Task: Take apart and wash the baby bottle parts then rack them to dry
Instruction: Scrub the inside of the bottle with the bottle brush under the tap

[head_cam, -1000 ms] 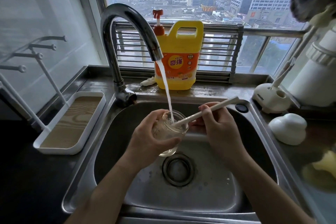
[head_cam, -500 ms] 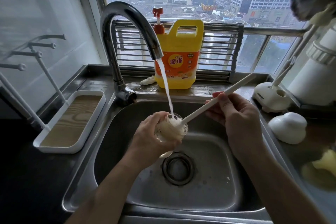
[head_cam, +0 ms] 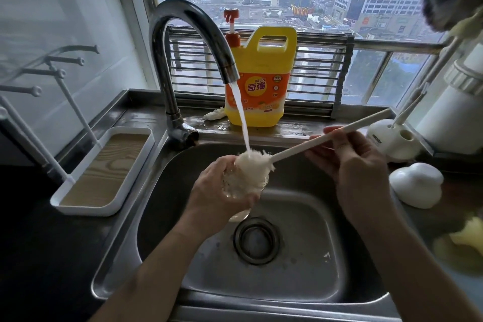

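Observation:
My left hand [head_cam: 219, 185] grips a clear glass baby bottle [head_cam: 243, 210] over the steel sink [head_cam: 167, 191], mouth tilted up and to the right. My right hand [head_cam: 358, 165] holds the long white handle of a bottle brush [head_cam: 313, 141]. Its fluffy white brush head [head_cam: 254, 165] is half out of the bottle mouth, right under the running water from the curved tap [head_cam: 188, 42]. A white dome-shaped bottle part [head_cam: 415, 185] lies on the counter to the right of the sink.
A white drying rack [head_cam: 104, 170] with pegs and a wood-look tray stands left of the sink. A yellow detergent jug [head_cam: 261, 78] with a red pump stands behind the tap. A white brush holder [head_cam: 389, 138] and a white appliance [head_cam: 460, 112] stand at the right.
My right hand has pulled the brush up and to the right, so the brush head has come from deep inside the bottle to half out of its mouth. The left hand kept the bottle in place.

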